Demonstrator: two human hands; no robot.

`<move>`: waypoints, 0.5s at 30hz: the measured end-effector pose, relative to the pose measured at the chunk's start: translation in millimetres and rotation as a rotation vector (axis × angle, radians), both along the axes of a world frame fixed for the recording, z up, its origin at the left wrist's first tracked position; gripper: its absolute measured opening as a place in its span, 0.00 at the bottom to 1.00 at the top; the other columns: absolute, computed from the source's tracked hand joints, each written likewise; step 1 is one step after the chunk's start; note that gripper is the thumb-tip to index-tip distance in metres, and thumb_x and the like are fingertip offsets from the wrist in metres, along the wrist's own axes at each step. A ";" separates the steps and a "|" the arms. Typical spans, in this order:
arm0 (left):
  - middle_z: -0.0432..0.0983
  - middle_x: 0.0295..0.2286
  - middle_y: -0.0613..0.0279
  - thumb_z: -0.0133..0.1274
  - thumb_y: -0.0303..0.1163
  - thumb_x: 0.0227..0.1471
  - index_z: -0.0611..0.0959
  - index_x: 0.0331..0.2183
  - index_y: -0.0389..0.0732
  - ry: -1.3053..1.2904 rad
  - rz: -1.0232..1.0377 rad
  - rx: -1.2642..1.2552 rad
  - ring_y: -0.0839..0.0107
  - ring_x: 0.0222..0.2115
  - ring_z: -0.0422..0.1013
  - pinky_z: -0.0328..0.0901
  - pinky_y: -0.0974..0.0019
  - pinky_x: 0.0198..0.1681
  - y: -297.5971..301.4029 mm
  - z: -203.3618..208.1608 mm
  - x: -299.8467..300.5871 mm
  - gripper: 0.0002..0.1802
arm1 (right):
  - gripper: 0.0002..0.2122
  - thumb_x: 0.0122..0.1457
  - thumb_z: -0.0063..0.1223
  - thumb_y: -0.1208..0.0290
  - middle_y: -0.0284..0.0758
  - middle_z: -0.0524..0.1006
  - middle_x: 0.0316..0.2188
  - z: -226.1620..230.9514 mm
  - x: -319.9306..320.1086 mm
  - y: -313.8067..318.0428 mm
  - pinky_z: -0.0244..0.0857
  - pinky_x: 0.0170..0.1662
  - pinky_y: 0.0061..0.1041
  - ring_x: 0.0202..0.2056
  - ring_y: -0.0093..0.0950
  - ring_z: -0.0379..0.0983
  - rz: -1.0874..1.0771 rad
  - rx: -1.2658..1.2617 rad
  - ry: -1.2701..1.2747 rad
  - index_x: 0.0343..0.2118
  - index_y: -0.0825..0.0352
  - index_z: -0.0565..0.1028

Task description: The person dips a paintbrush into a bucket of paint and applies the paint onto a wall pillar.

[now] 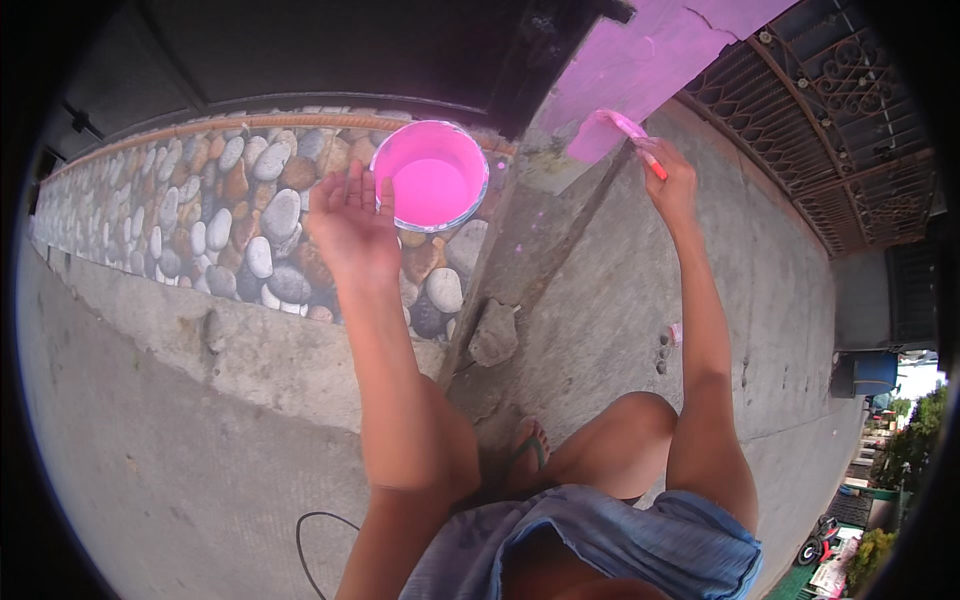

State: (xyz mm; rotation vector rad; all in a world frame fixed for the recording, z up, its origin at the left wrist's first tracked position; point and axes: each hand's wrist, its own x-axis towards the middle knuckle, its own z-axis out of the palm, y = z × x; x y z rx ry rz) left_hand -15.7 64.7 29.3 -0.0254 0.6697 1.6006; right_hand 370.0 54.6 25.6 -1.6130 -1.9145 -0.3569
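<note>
My right hand (672, 188) is closed round the orange handle of a paintbrush (630, 126). The pink-coated head of the brush is at the lower part of a pink painted wall (650, 55), over a patch where bare grey concrete meets the paint. My left hand (356, 225) is held palm up with its fingers apart and nothing in it. Its fingertips overlap the left rim of a round bucket (428, 137) in view; I cannot tell whether they touch it. Bright pink paint (437, 190) lies in the bucket.
The bucket stands on a ledge with a pebble-patterned covering (230, 215), beside a dark door (330, 50). A broken concrete lump (494, 333) lies near my sandalled foot (528, 447). A brown metal gate (800, 120) rises at the right, and a blue drum (875, 373) stands farther off.
</note>
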 end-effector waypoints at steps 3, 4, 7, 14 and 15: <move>0.60 0.47 0.54 0.44 0.37 0.54 0.61 0.50 0.36 -0.013 -0.003 0.004 0.65 0.50 0.57 0.56 0.59 0.55 0.4 -2.8 -0.1 0.24 | 0.12 0.51 0.54 0.76 0.38 0.73 0.38 2.7 -26.2 -27.6 0.68 0.38 0.34 0.35 0.42 0.73 -0.035 0.146 -0.064 0.40 0.64 0.77; 0.60 0.47 0.54 0.44 0.37 0.53 0.62 0.48 0.36 -0.034 -0.010 0.006 0.65 0.50 0.57 0.56 0.59 0.55 1.9 -4.3 4.3 0.23 | 0.12 0.51 0.54 0.76 0.38 0.73 0.38 -4.3 -26.8 -32.7 0.68 0.38 0.34 0.35 0.42 0.73 -0.041 0.149 -0.073 0.40 0.64 0.77; 0.60 0.47 0.53 0.43 0.37 0.54 0.63 0.48 0.36 -0.040 -0.008 0.003 0.65 0.50 0.58 0.56 0.59 0.55 3.5 -3.9 6.5 0.23 | 0.13 0.51 0.54 0.77 0.38 0.73 0.39 -46.7 -25.9 -33.5 0.68 0.38 0.35 0.34 0.42 0.73 0.027 0.032 -0.059 0.41 0.64 0.76; 0.59 0.48 0.53 0.43 0.37 0.54 0.61 0.50 0.35 -0.015 -0.012 0.008 0.65 0.50 0.57 0.56 0.59 0.55 0.2 -2.0 5.3 0.24 | 0.07 0.54 0.53 0.70 0.33 0.76 0.33 5.8 5.3 9.6 0.67 0.33 0.36 0.32 0.40 0.74 -0.114 -0.259 -0.165 0.34 0.60 0.79; 0.59 0.48 0.53 0.43 0.37 0.54 0.61 0.50 0.34 -0.011 -0.011 0.009 0.65 0.50 0.57 0.56 0.59 0.55 1.0 -1.2 6.4 0.25 | 0.07 0.53 0.54 0.70 0.32 0.76 0.33 28.9 7.2 6.0 0.67 0.33 0.35 0.32 0.39 0.74 -0.099 -0.161 -0.147 0.34 0.60 0.79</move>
